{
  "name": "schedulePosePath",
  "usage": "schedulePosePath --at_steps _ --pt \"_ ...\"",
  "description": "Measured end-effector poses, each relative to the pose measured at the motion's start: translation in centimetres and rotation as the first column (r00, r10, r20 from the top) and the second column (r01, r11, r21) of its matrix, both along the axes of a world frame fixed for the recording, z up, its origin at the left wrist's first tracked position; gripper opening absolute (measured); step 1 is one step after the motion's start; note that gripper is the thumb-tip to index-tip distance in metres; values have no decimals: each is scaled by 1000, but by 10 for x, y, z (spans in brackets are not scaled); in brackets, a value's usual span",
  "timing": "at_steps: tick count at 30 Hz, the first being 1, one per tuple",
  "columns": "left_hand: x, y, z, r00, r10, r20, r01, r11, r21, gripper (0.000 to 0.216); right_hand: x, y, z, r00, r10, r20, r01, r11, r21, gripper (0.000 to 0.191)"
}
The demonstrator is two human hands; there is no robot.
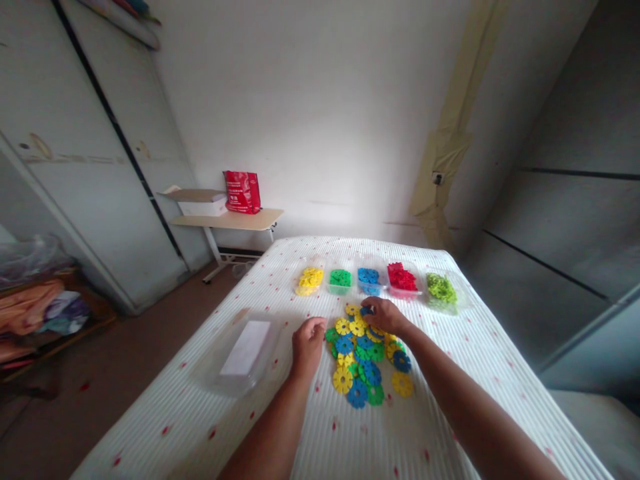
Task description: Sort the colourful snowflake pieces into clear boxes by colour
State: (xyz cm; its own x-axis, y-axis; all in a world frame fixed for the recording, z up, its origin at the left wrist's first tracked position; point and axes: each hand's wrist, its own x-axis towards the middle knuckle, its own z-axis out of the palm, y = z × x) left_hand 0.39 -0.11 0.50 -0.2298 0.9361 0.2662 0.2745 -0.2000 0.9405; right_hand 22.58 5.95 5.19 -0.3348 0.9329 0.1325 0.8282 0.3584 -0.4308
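Note:
A pile of notched, flower-shaped plastic discs (363, 352) in yellow, blue and green lies spread on the bed. My right hand (384, 315) is at the far edge of the pile, its fingers closed on a blue disc (366, 311). Beside the pile's left edge, my left hand (308, 343) has its fingers curled together near a green disc (331, 335); whether it holds anything is hidden. A loose yellow disc (402, 384) lies at the near right of the pile.
Behind the pile stand clear boxes with yellow pieces (310, 279), green pieces (341, 279), blue pieces (369, 277), red pieces (401, 277) and lime pieces (441, 289). A clear plastic container (207, 363) with a white rectangle lies left. Beyond is a small table (250, 221) with a red bag (243, 192).

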Motion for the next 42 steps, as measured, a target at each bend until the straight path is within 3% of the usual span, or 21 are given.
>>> schedulePosePath --at_steps 6,10,15,19,23,28,33,37,42 --pt "-1 1 -3 1000 1 10 -1 1000 5 25 -3 -7 3 1000 14 -6 -14 999 43 33" --pt "0 0 0 1000 -5 18 4 1000 11 25 -2 -1 22 999 25 -46 -15 978 210 31" --pt "1 -1 1 1000 -4 19 4 1000 -7 26 1 24 61 991 -116 -67 133 912 389 35" --pt "0 0 0 1000 9 1 -9 1000 5 24 2 34 72 975 -223 -4 203 878 433 40" --pt "0 0 0 1000 5 -6 -5 1000 14 24 9 15 55 993 -119 25 91 862 498 26" --pt "2 -3 5 999 17 -28 -17 1000 21 24 36 -25 11 995 -30 97 -21 871 490 28" --pt "3 -4 8 999 21 -43 -20 999 26 22 71 -42 -28 992 -121 44 94 914 395 29" --pt "5 -6 7 990 -15 -140 24 997 69 21 78 -43 -35 971 -236 -20 230 918 324 26" --pt "13 -7 11 917 -79 -391 139 982 126 38 72 -43 -29 973 -228 30 208 928 309 27"
